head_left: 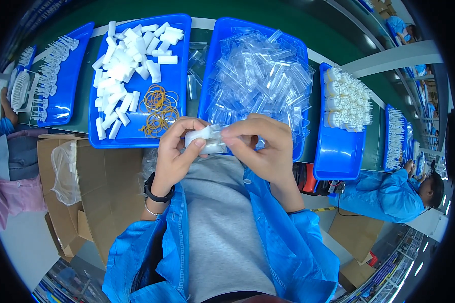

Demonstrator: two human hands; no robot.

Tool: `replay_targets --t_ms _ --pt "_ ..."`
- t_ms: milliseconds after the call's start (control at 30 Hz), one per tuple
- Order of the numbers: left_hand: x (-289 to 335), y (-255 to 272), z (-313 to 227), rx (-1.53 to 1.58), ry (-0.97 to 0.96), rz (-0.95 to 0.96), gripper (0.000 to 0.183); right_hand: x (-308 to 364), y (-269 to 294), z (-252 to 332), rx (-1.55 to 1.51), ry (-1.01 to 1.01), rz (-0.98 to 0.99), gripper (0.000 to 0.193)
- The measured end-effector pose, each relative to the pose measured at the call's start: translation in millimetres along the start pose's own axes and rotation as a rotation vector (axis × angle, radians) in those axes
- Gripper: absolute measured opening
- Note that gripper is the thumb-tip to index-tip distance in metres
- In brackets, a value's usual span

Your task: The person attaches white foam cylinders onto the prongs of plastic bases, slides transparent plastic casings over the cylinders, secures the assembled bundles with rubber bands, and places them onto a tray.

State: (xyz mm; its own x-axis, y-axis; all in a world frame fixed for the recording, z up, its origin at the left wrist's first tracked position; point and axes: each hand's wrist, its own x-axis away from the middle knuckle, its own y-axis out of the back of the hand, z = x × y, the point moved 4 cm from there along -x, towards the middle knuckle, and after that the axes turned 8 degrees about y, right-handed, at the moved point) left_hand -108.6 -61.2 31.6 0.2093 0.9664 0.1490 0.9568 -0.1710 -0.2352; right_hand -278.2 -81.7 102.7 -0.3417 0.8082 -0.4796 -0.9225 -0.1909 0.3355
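Holding a white roll [194, 135] and a clear sleeve [216, 130] in front of a grey shirt [220, 202], with both hands close together. Gripping the roll between thumb and fingers of the left hand [176, 149]. Pinching the sleeve at its right end with thumb and finger of the right hand [263, 144]. Too small to tell: roll inside the sleeve, or just next to it. Wearing a black watch [156, 189] on the left wrist and a blue jacket [301, 252] over the shirt. Just past the left hand, a blue tray [124, 142] with lots of loose rolls [121, 70] and a heap of tan rubber bands [159, 110]. Just past the right hand, a second tray [211, 55], piled with loose sleeves [260, 76]. Farther right, a third tray [338, 151] with rows of white bundles [344, 98], and a co-worker [389, 194] in blue. Down on the left, a brown box [106, 192] with a clear bag [65, 174] at its edge.
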Motion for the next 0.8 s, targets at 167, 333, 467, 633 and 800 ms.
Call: replay_targets --t_ms 167,333,467,633,800 --pt "0 1 -2 0.008 -0.036 0.02 0.018 9 7 -11 -0.387 -0.15 -0.095 0.02" --pt "-1 3 -4 -0.012 -0.071 0.011 0.018 13 11 -14 -0.584 -0.384 -0.001 0.03" --pt "-2 4 -7 -0.161 -0.169 0.0 0.019 11 7 -13 -0.546 -0.428 -0.045 0.03" --pt "-3 3 -10 -0.247 -0.228 -0.001 0.02 10 5 -12 -0.487 -0.397 -0.064 0.03" --pt "-2 3 -11 -0.194 -0.226 -0.014 0.021 9 8 -19 -0.194 -0.191 -0.033 0.03"
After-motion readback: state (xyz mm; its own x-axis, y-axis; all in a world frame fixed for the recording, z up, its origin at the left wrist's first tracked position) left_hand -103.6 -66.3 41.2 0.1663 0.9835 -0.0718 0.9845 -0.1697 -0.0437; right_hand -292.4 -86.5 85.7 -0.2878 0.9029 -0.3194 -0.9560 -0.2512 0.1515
